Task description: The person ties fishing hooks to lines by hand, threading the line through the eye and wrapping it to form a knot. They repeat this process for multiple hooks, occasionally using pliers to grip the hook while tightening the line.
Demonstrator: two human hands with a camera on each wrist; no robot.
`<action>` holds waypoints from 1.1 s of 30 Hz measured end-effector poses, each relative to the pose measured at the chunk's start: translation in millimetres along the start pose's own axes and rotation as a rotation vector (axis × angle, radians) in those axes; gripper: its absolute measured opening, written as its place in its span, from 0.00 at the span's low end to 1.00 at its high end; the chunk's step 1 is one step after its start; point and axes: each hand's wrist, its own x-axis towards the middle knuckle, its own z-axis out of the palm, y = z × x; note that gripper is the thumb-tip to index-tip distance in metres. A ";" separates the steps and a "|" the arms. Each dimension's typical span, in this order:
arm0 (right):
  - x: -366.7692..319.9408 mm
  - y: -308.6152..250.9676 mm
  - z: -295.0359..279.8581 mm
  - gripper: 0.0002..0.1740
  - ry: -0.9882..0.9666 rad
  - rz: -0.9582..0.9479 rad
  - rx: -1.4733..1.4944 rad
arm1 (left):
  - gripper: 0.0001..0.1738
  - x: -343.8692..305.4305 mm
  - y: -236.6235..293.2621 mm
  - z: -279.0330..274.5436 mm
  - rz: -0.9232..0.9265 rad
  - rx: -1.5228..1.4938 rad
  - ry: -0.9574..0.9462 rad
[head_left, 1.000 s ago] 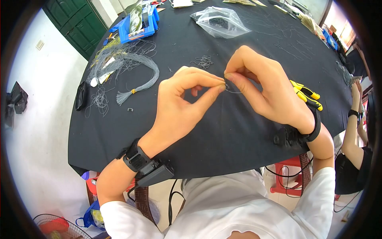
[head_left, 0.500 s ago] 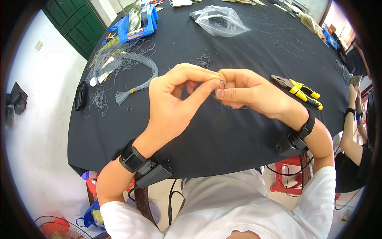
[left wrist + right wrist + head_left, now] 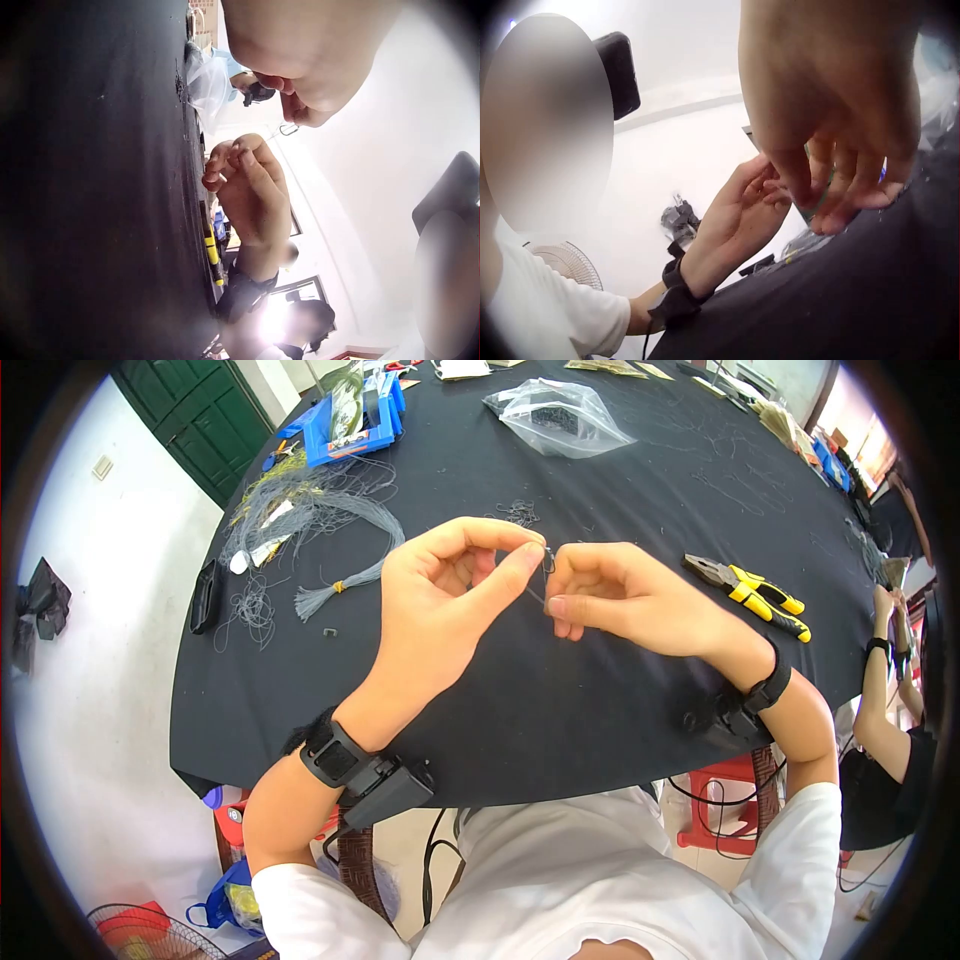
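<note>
My left hand (image 3: pixel 435 600) pinches a small dark fish hook (image 3: pixel 549 562) between thumb and forefinger, its bend sticking out past the fingertips. The hook (image 3: pixel 288 130) also shows at those fingertips in the left wrist view. A thin grey fishing line (image 3: pixel 537 597) runs from below the left fingertips to my right hand (image 3: pixel 640 600). The right thumb and fingers pinch this line, just right of the hook. In the right wrist view the right hand (image 3: pixel 829 112) covers much of the hook and line.
Yellow-and-black pliers (image 3: pixel 748 592) lie right of the hands. A pile of dark hooks (image 3: pixel 518 512) lies just behind them. A bundle of grey line (image 3: pixel 370 545) spreads at left, near a blue tray (image 3: pixel 355 445). A clear plastic bag (image 3: pixel 560 418) lies farther back.
The right hand first came down beside the left fingertips, uncovering the pliers, then drew slightly away from them. The hook's bend now shows more plainly at the left fingertips.
</note>
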 end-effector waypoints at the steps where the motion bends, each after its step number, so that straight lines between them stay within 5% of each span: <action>1: -0.3 -2.5 -5.7 0.09 -0.017 -0.026 -0.065 | 0.07 1.1 1.5 -2.2 -0.004 0.013 0.002; 5: -5.2 -17.2 -26.1 0.07 0.036 -0.093 -0.474 | 0.07 3.3 2.8 -5.2 0.018 0.016 0.034; 8: -7.0 -16.5 -30.6 0.07 0.251 -0.265 -0.680 | 0.06 2.7 6.9 -9.2 0.026 0.114 0.017; 12: -0.9 -12.4 -20.1 0.08 0.379 -0.369 -0.332 | 0.06 2.7 5.7 -7.1 0.008 0.061 0.025; 22: -0.2 -12.2 2.8 0.08 0.410 -0.405 -0.382 | 0.06 1.7 2.1 -0.1 -0.026 0.017 0.011; 28: -1.4 -18.6 4.2 0.04 0.516 -0.641 -0.891 | 0.05 5.5 -4.1 -3.2 0.044 0.193 0.014; 33: -5.2 -25.1 13.6 0.06 0.547 -0.535 -0.971 | 0.05 5.7 -4.1 -2.4 0.107 0.369 0.049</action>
